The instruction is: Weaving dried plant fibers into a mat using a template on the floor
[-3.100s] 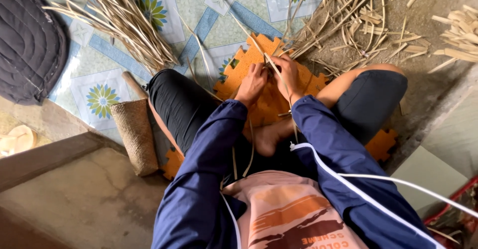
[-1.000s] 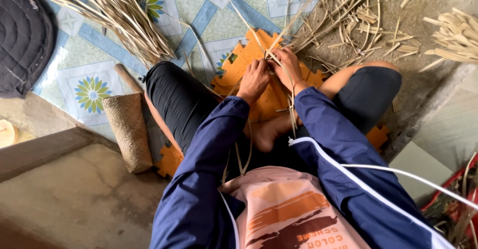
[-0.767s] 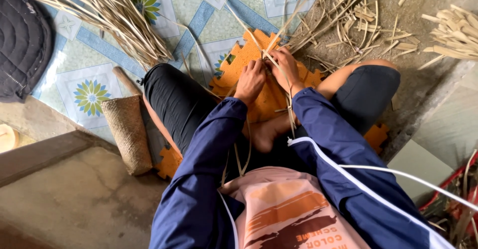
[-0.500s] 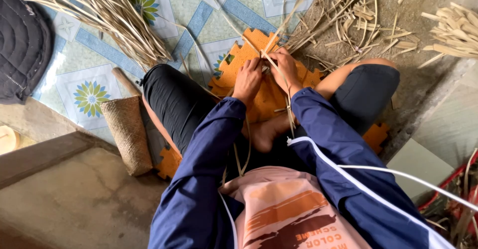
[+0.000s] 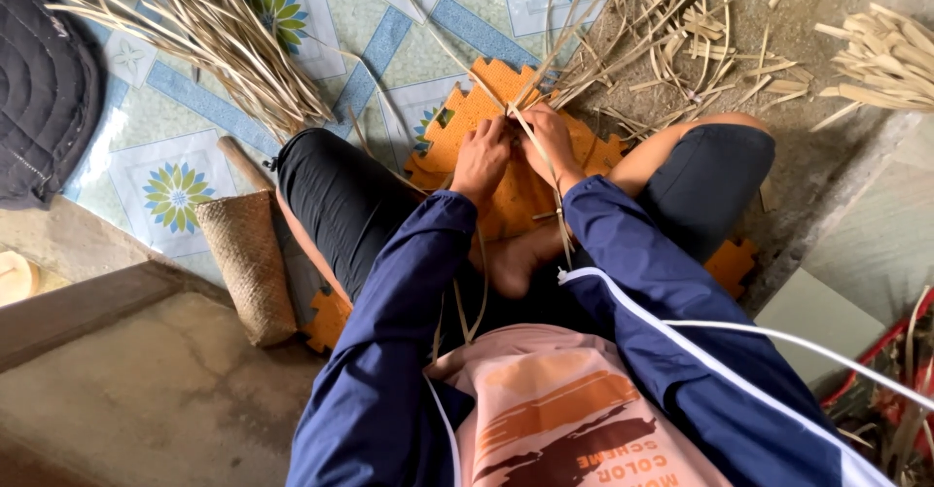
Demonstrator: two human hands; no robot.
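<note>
I sit cross-legged on an orange foam mat [image 5: 469, 109]. My left hand [image 5: 483, 154] and my right hand [image 5: 551, 141] are close together above it, both pinching thin pale bamboo strips [image 5: 526, 129]. Some strips run up and away toward the far floor, others trail down over my foot [image 5: 514, 256] into my lap. The fingertips are hidden behind the backs of my hands.
A bundle of long strips [image 5: 216, 35] lies at the upper left on the tiled floor. Loose strips and offcuts [image 5: 671, 30] cover the upper right, with a stack of flat splints [image 5: 880, 54] far right. A woven tube [image 5: 248, 263] leans by my left knee. A dark quilted cushion [image 5: 44, 78] is far left.
Both hands have stayed together over the orange mat, working the strips with small finger moves. The strips fanning out from them have shifted slightly. The view has drifted a little.
</note>
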